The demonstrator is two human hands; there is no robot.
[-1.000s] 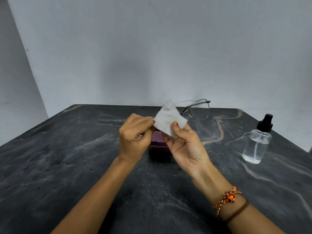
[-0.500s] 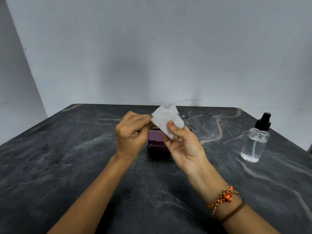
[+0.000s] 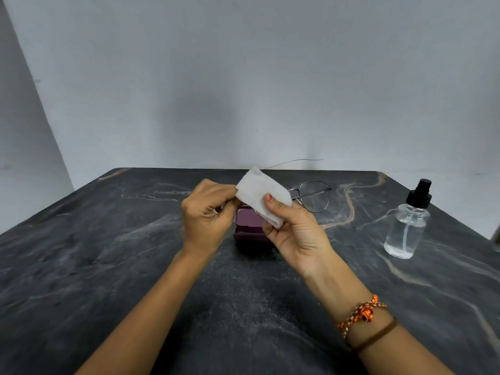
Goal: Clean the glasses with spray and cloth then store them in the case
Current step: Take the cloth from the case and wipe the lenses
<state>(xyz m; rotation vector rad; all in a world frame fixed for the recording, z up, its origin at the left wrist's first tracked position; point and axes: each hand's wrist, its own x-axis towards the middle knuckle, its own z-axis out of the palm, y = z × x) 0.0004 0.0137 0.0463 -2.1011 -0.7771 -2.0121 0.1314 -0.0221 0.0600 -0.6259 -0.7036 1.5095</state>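
Note:
Thin wire-framed glasses (image 3: pixel 313 197) are held up over the middle of the table. My left hand (image 3: pixel 208 215) grips their left end with curled fingers. My right hand (image 3: pixel 292 226) pinches a white cloth (image 3: pixel 259 194) folded over the left lens, thumb on top. The right lens shows bare beyond the cloth, and one temple arm sticks out behind it. A purple case (image 3: pixel 247 226) lies on the table right under my hands, mostly hidden by them. A clear spray bottle (image 3: pixel 407 226) with a black pump stands upright at the right.
The dark marble table (image 3: pixel 108 253) runs back to a grey wall. Its far edge lies just behind the glasses, and its right edge is close beyond the bottle. Two bracelets circle my right wrist.
The glasses have tilted downward; the free lens sits lower and flatter than before. The cloth has shifted slightly over the covered lens. Both hands stay in nearly the same place.

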